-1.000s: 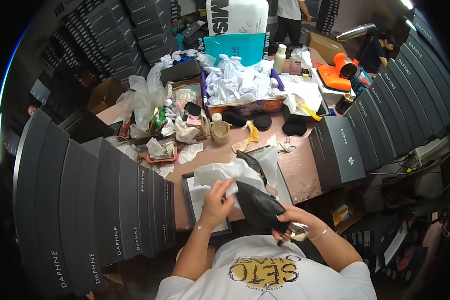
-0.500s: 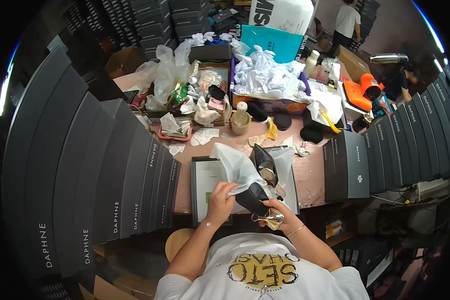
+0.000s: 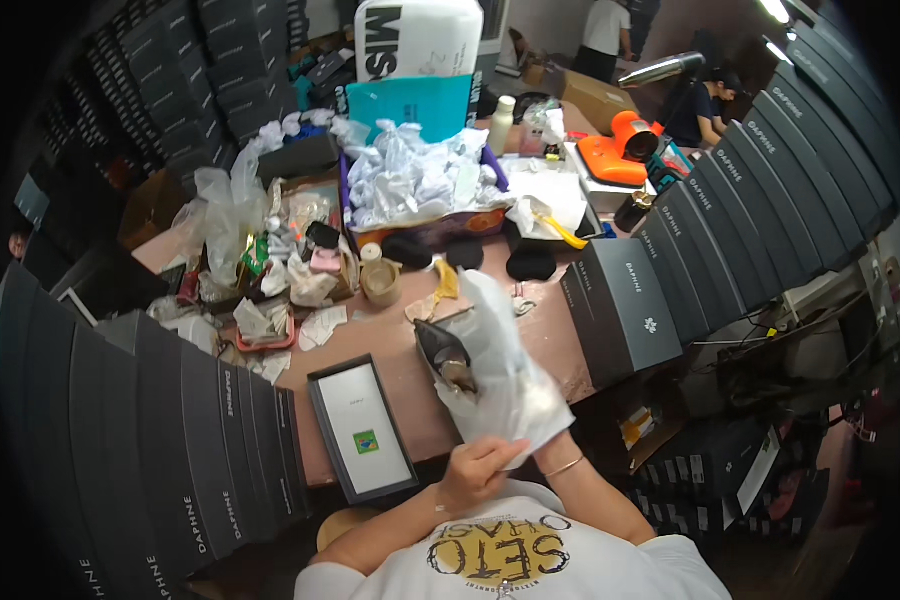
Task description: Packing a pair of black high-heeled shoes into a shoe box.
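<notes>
My left hand [image 3: 482,472] pinches the lower edge of a translucent white wrapping sheet or bag [image 3: 505,375]. My right hand [image 3: 558,452] reaches under this wrapping, which covers its fingers; only the bangled wrist and a little of the hand show. Any shoe under there is hidden. A dark pointed shoe [image 3: 444,348] lies to the left of the wrapping, in an opened shoe box that the wrapping largely covers. On the left, near the table's front edge, rests a shallow dark-rimmed box lid [image 3: 362,425] with a white inside and a small green label.
Tall stacks of dark shoe boxes [image 3: 710,255] flank the table on both sides. Behind stand a carton of crumpled white paper [image 3: 420,180], a jar [image 3: 380,278], black oval pads [image 3: 530,264] and an orange device [image 3: 615,160]. Other people are at the back right.
The gold-heeled black shoe in my right hand has gone from sight as the white wrapping came over that hand. My view has swung right, so the table appears further left.
</notes>
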{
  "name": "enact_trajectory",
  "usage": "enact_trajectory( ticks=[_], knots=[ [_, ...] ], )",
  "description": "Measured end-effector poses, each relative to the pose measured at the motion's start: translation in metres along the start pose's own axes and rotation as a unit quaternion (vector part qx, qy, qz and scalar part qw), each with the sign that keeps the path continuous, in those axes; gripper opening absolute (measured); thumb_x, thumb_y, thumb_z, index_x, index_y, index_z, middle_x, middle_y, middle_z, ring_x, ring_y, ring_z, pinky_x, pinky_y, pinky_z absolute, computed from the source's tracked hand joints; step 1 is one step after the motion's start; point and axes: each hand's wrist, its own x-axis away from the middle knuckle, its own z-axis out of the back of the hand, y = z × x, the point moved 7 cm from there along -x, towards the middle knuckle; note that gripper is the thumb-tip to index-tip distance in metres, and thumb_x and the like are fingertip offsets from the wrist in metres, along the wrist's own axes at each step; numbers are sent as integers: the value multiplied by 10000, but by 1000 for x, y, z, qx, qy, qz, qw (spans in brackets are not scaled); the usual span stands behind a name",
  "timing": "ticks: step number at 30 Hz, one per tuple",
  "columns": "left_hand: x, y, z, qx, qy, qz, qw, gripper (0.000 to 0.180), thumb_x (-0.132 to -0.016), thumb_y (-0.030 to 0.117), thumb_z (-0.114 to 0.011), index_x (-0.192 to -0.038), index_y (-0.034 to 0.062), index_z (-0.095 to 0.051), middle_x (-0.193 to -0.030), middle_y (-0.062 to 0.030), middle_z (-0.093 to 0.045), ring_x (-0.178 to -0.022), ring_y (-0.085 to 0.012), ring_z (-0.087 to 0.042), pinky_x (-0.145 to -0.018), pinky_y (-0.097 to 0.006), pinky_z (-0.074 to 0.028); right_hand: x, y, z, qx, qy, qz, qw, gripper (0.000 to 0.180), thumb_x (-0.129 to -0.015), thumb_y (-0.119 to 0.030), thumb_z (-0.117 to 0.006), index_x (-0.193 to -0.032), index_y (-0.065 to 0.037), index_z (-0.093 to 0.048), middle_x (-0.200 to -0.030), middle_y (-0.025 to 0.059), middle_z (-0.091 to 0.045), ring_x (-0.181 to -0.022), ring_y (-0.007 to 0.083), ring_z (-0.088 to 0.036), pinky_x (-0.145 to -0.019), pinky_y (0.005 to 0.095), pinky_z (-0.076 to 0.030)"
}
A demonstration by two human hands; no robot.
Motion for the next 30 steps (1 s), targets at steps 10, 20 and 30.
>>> enact_trajectory(
  ticks=[10,20,30],
  knots=[
    [-1,-65,-69,30,-163,157,974,491,-854,193,-647,-1303,66,-494,-1148,-166,-553,-1023,-294,-581,-854,-363,-490,-33,-122,92,952,73,236,182,350,-852,-173,-581,-1145,17,-554,-1005,242,-606,-870,364,-617,-803,415,-497],
    [32,-169,47,7,148,424,894,232,-871,68,-612,-1091,-4,-617,-990,-102,-608,-875,-171,-605,-765,-274,-495,-53,-8,22,896,-44,210,388,615,-842,-118,-607,-1387,-21,-340,-1087,282,-587,-943,435,-585,-813,437,-484],
    [48,-153,-51,552,188,494,645,521,-959,315,-536,-1374,39,-383,-1220,-55,-514,-1119,-148,-498,-1003,-339,-376,-11,-23,8,674,-68,-83,731,898,-866,-288,-609,-1480,10,-25,-1463,273,-249,-1373,340,-270,-1101,338,-240]
  ],
)
